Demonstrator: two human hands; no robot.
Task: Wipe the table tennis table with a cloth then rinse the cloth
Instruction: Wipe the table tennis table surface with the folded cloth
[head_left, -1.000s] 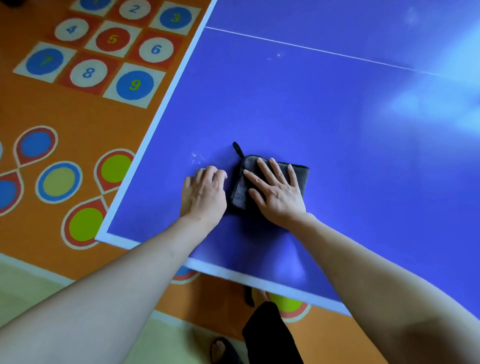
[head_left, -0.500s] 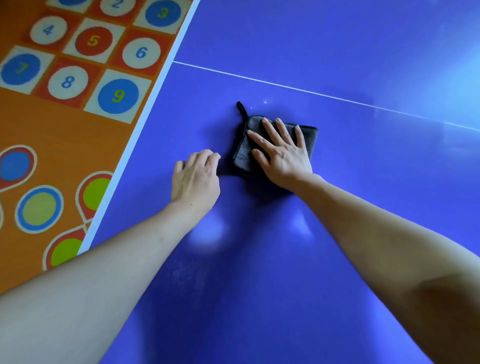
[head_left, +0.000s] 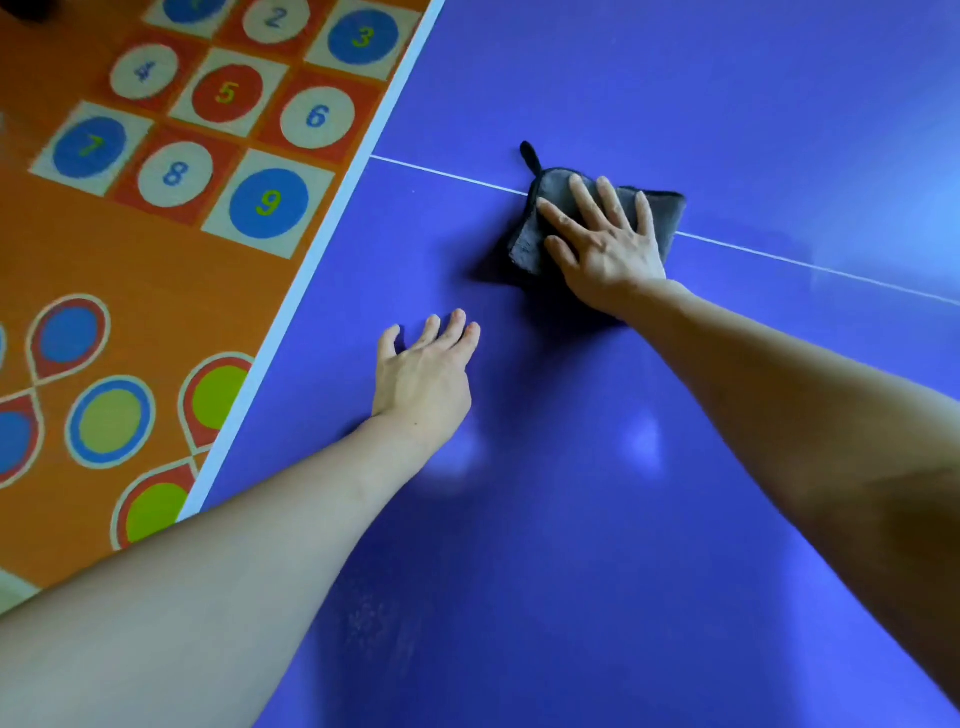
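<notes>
Cloth under flat right hand | left hand on table

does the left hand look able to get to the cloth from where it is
Probably yes: the left hand rests on bare table short of the cloth, nothing between them; only the right hand covers it.

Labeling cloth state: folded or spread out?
Folded: the grey cloth is a thick compact pad under the flat right hand.
</notes>
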